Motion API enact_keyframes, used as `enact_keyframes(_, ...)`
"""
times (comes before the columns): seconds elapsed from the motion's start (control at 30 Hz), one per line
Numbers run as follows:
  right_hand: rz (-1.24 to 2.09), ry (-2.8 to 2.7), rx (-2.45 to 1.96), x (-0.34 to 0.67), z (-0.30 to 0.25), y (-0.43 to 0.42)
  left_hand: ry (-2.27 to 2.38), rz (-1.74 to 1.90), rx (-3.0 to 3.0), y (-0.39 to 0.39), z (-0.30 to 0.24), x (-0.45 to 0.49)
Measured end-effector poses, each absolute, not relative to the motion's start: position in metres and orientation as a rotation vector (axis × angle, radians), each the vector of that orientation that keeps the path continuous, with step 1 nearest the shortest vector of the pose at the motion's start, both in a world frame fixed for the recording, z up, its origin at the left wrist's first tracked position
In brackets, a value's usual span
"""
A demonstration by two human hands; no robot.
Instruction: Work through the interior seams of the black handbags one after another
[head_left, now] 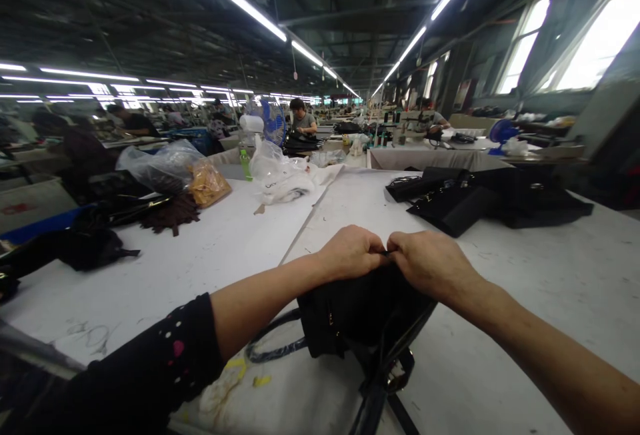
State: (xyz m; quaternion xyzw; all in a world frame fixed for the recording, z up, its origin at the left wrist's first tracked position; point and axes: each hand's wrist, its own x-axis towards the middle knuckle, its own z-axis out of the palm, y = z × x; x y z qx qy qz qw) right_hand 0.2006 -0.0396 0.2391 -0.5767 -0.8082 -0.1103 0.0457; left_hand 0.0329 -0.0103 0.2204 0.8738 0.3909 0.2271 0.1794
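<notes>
A black handbag (360, 308) stands on the white table (540, 308) right in front of me. Its far top edge is pinched between the fingers of my left hand (353, 252) and my right hand (425, 258), whose thumbs almost meet there. Both hands are closed on the fabric. A dark wrapped handle (275, 342) loops out on the bag's left side, and straps with a metal buckle (399, 372) hang toward me. A small gold zipper pull shows on the side panel. The inside of the bag is too dark to make out.
Several black bags (460, 198) lie at the right back. Clear plastic bags (280, 175), a yellow package (209, 182) and dark brown strips (173, 214) lie at the left back. A blue fan (273, 122) stands beyond, and co-workers sit at tables farther off.
</notes>
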Motion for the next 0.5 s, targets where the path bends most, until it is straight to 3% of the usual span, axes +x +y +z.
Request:
enact_keyframes(0.27, -0.043, -2.14, -1.238, 0.215, 0.232, -0.052, 1.55, 0.779, 2.353, -0.026, 0.225, 0.005)
enact_keyframes(0.5, 0.212, -1.897, -1.307, 0.22, 0.22, -0.068, 1.837, 0.853, 2.123, -0.036, 0.209, -0.02)
